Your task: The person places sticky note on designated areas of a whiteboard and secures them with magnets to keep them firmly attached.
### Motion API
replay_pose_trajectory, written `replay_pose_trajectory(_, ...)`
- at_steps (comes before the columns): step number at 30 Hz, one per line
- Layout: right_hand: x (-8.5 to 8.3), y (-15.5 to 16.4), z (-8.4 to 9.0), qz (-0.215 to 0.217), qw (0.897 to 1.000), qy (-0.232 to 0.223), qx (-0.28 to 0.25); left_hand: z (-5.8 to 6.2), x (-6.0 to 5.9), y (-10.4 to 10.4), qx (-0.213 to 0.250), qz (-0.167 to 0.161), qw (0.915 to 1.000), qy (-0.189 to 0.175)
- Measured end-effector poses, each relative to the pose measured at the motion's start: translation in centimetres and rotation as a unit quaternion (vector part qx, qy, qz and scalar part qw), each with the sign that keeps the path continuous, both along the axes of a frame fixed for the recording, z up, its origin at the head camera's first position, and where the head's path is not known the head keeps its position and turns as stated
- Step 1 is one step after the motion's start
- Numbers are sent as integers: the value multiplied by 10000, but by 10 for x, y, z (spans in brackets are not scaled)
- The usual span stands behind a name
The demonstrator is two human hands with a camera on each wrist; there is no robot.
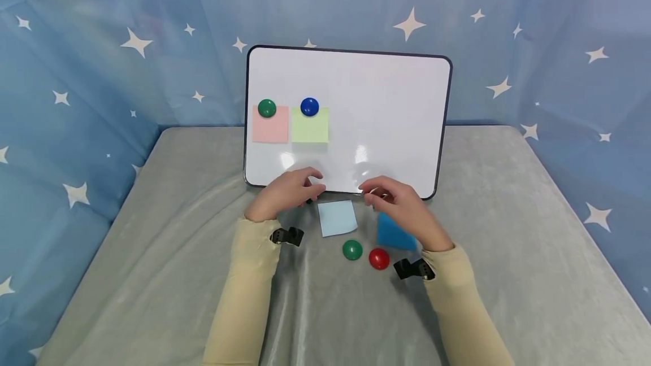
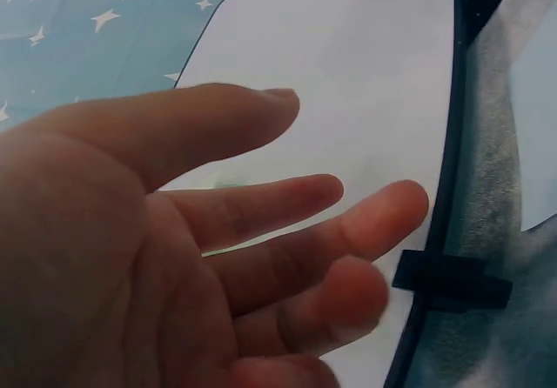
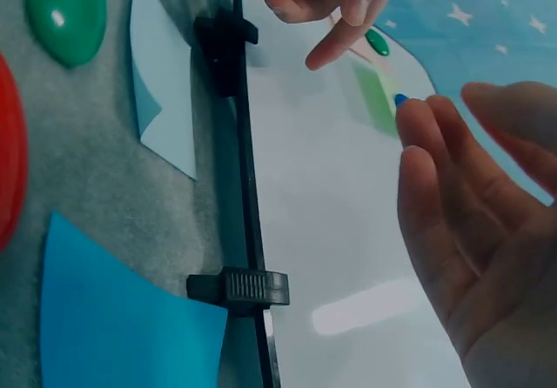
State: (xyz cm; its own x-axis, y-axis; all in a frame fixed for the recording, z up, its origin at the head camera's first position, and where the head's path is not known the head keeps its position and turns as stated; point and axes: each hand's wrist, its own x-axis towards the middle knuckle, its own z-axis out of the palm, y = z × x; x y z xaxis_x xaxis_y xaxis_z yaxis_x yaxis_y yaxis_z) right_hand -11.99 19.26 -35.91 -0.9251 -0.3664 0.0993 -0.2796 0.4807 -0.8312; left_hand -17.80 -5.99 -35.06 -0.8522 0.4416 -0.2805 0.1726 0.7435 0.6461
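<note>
Hovering empty, relaxed left hand (image 1: 287,191) and right hand (image 1: 404,208) before whiteboard (image 1: 386,106).

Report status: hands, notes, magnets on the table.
Left hand and right hand open, holding nothing, at the whiteboard bottom edge. Light blue note, green magnet, red magnet lie loose on the table. Nothing blocks them.

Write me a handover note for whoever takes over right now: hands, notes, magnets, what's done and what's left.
Left hand and right hand: both open, holding nothing, hovering at the whiteboard bottom edge.
Done: pink note under green magnet, green note under blue magnet, both on the board.
Left, judging by the pattern: pale blue note, blue note, loose green magnet and red magnet lie on the table.
</note>
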Motion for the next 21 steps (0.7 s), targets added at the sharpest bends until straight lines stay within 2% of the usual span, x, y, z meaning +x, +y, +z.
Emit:
replay_pose_trajectory(6, -2, -2, -3, 175, 9984, -150, 517, -5, -2, 3, -211, -53, 9997, 110)
replay_pose_trajectory(12, -1, -5, -5, 501, 9939, -450, 869, -7, -2, 4, -181, -167, 9997, -13)
replay_pose_trajectory(21, -1, -10, -9, 853, 9851, -623, 1357, -7, 2, 9, -205, -301, 9993, -25)
